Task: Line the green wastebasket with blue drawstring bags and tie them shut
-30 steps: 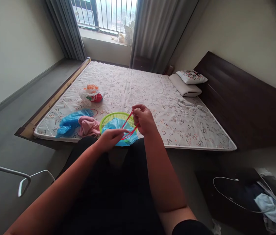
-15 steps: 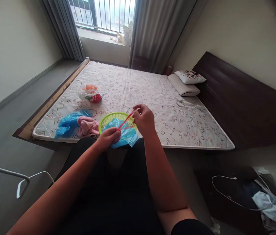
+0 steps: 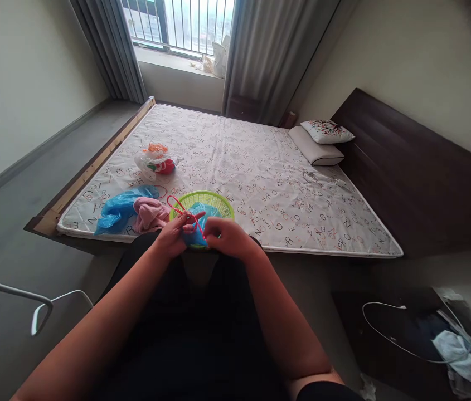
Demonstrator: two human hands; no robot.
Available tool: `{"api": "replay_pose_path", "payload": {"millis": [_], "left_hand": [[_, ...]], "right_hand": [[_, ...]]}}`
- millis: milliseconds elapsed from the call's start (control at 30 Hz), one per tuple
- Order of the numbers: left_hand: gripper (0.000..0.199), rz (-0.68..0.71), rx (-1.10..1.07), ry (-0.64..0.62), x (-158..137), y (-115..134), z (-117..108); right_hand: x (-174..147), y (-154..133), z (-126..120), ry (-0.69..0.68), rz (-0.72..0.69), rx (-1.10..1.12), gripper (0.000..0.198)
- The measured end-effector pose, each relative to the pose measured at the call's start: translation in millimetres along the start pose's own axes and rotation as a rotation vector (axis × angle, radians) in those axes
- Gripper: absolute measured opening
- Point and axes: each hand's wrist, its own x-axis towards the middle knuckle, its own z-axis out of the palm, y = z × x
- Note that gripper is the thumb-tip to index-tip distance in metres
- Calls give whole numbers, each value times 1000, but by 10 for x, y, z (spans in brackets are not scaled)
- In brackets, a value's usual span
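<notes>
A thin pinkish-red cord runs between my two hands above the lap. My left hand pinches it, with a finger stretched forward and a loop of cord standing out beyond the fingers to the upper left. The other end goes into my right hand, whose fingers are curled round it. Directly behind the hands sits a yellow-green plastic basket with a light-blue plastic bag in it. My right hand covers part of the basket's near side.
Left of the basket lie a pink cloth and a blue plastic bag on the patterned mattress. Farther back is a white bag with red and orange contents. Pillows lie by the headboard. A bent metal bar juts in at left.
My right hand has come down and nearer, from holding the cord stretched up. My left hand has shifted slightly left, and a loop of cord now sticks out beyond it.
</notes>
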Motion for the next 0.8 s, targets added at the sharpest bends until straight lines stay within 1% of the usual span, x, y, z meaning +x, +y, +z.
{"api": "replay_pose_path", "payload": {"millis": [67,133,200,267,300,333,433,467,500,533,600,667,700,800], "left_hand": [[22,-20,-91,34,-23,46,15],[28,-2,-140,62,-41,78,28],[30,20,-141,33,-57,93,36],[32,45,-99,-50,-79,101,42],[32,60,-65,-93,-93,105,47],[33,71,-25,-130,-110,111,53],[30,59,119,-223,-165,138,78],[29,52,173,-254,-178,149,84],[28,50,230,-280,-186,159,86],[28,53,288,-301,-188,168,84],[29,70,404,-318,-172,186,65],[33,98,525,-308,-140,203,30],[36,120,606,-300,-125,208,12],[37,257,905,-244,-116,196,-18]], "right_hand": [[-26,49,36,-116,-11,-94,7],[-52,98,52,-189,-10,-142,11],[-81,137,40,-235,9,-164,13],[-98,164,1,-247,29,-149,11],[-95,176,-22,-221,32,-125,11],[-83,187,-42,-161,32,-91,11],[12,229,-53,146,33,-5,20],[57,246,-35,224,22,-5,21],[103,265,-9,264,4,-19,21],[146,284,23,261,-17,-43,21],[211,322,88,183,-41,-84,16],[242,360,140,114,-27,-99,9],[246,377,160,101,-21,-102,10],[240,428,216,103,-18,-64,8]]}}
